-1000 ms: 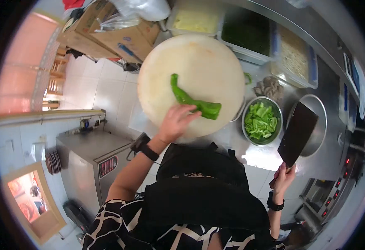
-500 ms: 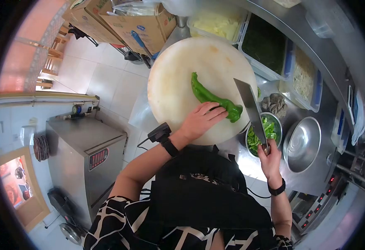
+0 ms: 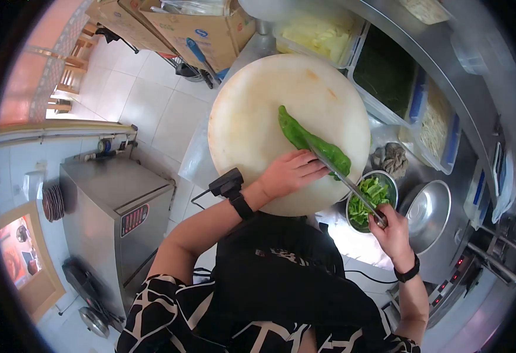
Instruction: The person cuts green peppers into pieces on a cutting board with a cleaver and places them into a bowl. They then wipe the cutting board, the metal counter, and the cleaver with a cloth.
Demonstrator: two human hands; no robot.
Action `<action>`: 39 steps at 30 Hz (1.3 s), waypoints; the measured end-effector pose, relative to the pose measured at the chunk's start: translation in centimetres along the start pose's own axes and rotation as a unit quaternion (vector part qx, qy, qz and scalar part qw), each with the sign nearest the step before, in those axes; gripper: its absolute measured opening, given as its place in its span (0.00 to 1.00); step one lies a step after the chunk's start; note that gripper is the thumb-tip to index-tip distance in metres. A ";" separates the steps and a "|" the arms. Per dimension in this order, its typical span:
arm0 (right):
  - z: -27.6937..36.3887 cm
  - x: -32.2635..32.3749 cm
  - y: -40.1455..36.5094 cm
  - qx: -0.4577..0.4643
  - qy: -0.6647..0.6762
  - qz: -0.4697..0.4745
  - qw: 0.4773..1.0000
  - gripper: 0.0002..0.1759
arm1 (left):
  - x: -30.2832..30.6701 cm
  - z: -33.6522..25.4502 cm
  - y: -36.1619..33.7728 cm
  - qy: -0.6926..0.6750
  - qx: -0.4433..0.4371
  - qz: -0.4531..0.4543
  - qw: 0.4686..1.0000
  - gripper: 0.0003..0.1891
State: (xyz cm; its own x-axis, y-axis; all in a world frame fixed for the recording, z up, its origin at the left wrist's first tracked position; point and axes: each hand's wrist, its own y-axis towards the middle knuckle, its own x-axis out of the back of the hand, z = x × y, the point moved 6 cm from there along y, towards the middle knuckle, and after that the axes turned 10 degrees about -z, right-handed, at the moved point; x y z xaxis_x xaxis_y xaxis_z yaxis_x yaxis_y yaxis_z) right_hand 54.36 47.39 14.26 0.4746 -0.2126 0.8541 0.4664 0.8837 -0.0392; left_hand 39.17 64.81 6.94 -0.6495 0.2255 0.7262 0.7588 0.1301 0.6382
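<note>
A long green pepper (image 3: 296, 133) lies slantwise on the round white chopping board (image 3: 252, 106). My left hand (image 3: 290, 175) rests at the pepper's near side, fingers together and pressed against it. My right hand (image 3: 392, 232) is closed round the handle of a cleaver (image 3: 341, 175), seen edge-on, its blade reaching across the pepper just beside my left fingertips. Whether the blade has cut in cannot be made out. Under the cleaver's handle end, to the right of the board, stands a metal bowl of cut green pepper pieces (image 3: 371, 200).
An empty metal bowl (image 3: 431, 215) and a crumpled grey cloth (image 3: 391, 160) sit right of the board. Behind are plastic tubs of pale slices (image 3: 317, 35), dark green food (image 3: 384, 70) and pale shreds (image 3: 434, 126). Cardboard boxes (image 3: 205, 35) stand at the back left.
The cleaver has come left and down from beside the pepper to lie across it, with my right hand around its handle. My left hand stays against the pepper; the view has shifted slightly.
</note>
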 end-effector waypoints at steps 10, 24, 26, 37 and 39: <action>-1.0 -0.4 1.3 0.007 -0.003 0.072 0.997 0.13 | -0.1 0.9 0.0 -0.065 0.011 -0.031 0.997 0.20; -1.2 -3.4 5.7 -0.005 0.012 0.129 0.992 0.13 | -0.7 1.6 -0.2 -0.148 0.048 -0.027 0.987 0.20; -0.7 -3.8 6.3 0.006 0.015 0.131 0.991 0.13 | -1.2 1.4 -0.6 -0.138 0.033 -0.027 0.989 0.20; 2.5 -4.2 8.9 -0.047 -0.025 0.190 0.980 0.11 | -1.2 2.0 0.0 -0.130 0.077 -0.019 0.988 0.19; 3.4 -4.6 10.2 -0.061 -0.041 0.213 0.974 0.11 | -1.5 1.9 0.0 -0.133 0.075 -0.022 0.988 0.19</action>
State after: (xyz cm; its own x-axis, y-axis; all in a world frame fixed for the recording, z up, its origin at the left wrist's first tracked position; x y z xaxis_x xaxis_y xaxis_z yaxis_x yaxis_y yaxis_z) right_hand 54.42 58.79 11.66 0.5856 0.2009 0.7853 0.3283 0.8270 -0.4563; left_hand 40.23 66.35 5.33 -0.6613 0.4591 0.5933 0.7419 0.2833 0.6077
